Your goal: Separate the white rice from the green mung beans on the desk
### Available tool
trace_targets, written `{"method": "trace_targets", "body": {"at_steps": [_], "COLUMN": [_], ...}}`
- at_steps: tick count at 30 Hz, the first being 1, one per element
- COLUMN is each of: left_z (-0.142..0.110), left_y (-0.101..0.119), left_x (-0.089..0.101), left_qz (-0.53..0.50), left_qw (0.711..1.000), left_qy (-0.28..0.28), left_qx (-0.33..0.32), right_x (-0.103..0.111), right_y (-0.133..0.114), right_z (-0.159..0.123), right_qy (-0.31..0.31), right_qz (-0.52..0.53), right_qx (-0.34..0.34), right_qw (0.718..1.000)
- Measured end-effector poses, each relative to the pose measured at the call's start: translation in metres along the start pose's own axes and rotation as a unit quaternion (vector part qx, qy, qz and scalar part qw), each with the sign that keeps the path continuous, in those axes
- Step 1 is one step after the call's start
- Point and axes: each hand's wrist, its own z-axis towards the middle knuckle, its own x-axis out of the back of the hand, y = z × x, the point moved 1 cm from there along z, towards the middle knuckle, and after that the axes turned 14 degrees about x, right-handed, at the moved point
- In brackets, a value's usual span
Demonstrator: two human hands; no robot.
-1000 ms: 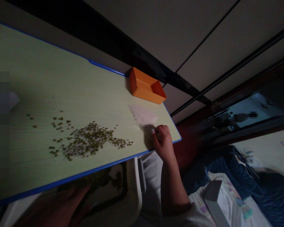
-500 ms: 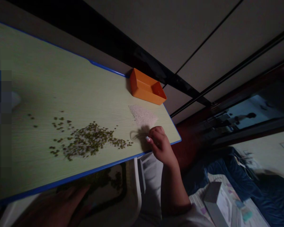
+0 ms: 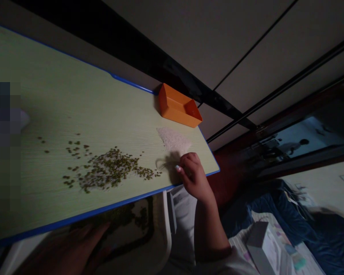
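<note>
My right hand (image 3: 194, 176) rests at the near edge of the pale green table (image 3: 74, 103), fingers curled together, its fingertip just right of the tail of a heap of green beans mixed with white grains (image 3: 109, 171). A small pile of white rice (image 3: 173, 140) lies just beyond the hand. An orange box (image 3: 178, 106) stands at the table's far right edge. My left hand (image 3: 70, 248) lies low in the dark below the table's edge, fingers stretched out, next to a dark tray holding beans (image 3: 129, 221).
The table's blue rim (image 3: 109, 208) runs along the near side. A few stray beans (image 3: 74, 147) lie left of the heap. A grey box (image 3: 259, 238) sits on patterned bedding at the lower right. A blurred patch covers the left edge.
My right hand has drawn back from the rice pile and moved left along the table's edge toward the beans. The left hand has stayed put.
</note>
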Motion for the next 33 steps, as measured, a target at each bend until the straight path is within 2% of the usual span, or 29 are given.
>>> {"method": "trace_targets", "body": {"at_steps": [5,9,13,20,24,27,30,33], "left_z": [-0.002,-0.004,-0.004,-0.005,-0.006,-0.006,-0.005,-0.005], "left_y": [0.005,0.003,0.0,-0.002,0.003,0.01,0.012,0.009], "left_x": [0.004,0.004,0.001,-0.004,0.005,0.014,0.014,0.011], "left_qz": [0.061,0.062,0.047,0.043,0.048,0.046,0.028,0.026], "left_qw": [0.998,0.998,0.999,0.999,0.999,0.999,0.999,1.0], "left_qy": [-0.014,-0.008,0.003,0.013,0.0,0.003,-0.006,0.007], "left_qx": [-0.003,-0.008,-0.012,-0.015,-0.008,-0.027,-0.015,-0.009], "right_x": [0.0,0.003,0.011,0.012,0.01,0.011,0.013,0.011], "right_y": [-0.015,-0.02,-0.018,-0.018,-0.026,-0.027,-0.022,-0.016], "right_z": [-0.001,-0.003,-0.009,-0.018,-0.017,-0.017,-0.016,-0.013], "right_qy": [-0.03,-0.016,0.006,-0.035,-0.05,-0.04,-0.009,-0.016], "right_qz": [0.029,0.034,0.032,0.045,0.072,0.081,0.056,0.036], "right_qx": [0.014,0.013,-0.002,-0.022,0.005,0.014,-0.005,-0.01], "right_qw": [0.999,0.999,0.999,0.998,0.996,0.996,0.998,0.999]}}
